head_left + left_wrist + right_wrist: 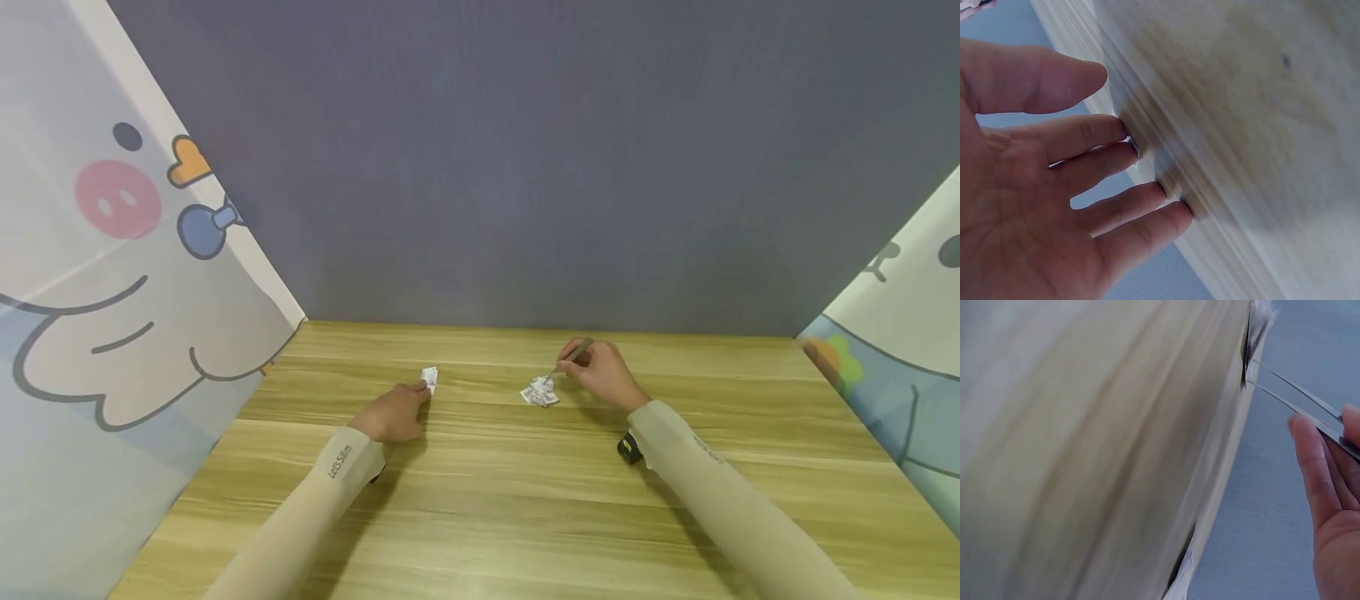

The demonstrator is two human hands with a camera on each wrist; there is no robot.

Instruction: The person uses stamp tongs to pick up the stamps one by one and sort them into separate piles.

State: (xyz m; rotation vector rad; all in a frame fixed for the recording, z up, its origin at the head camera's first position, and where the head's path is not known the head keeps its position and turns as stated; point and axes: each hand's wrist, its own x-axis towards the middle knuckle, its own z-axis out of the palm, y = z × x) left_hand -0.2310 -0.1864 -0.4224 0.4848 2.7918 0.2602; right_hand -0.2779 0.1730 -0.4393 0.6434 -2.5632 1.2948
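Note:
In the head view my left hand (393, 412) reaches to a small stack of white paper slips (429, 379), index fingertip on its near end. The left wrist view shows that hand (1054, 181) palm on, its fingers nearly straight and fingertips down at the wooden surface. A sliver of the slips (1135, 150) shows beside the fingertips. My right hand (603, 375) pinches metal tweezers (577, 350), whose tips point down into a loose pile of white paper pieces (540, 392). In the right wrist view the tweezers (1304, 406) stand with tips apart, right at some paper (1260, 325).
A wood-grain table (480, 500) lies under both hands. Behind it rises a grey panel (480, 167). Cartoon-printed panels (75, 333) flank the left and right sides. Another bit of white paper (1182, 578) shows low in the right wrist view.

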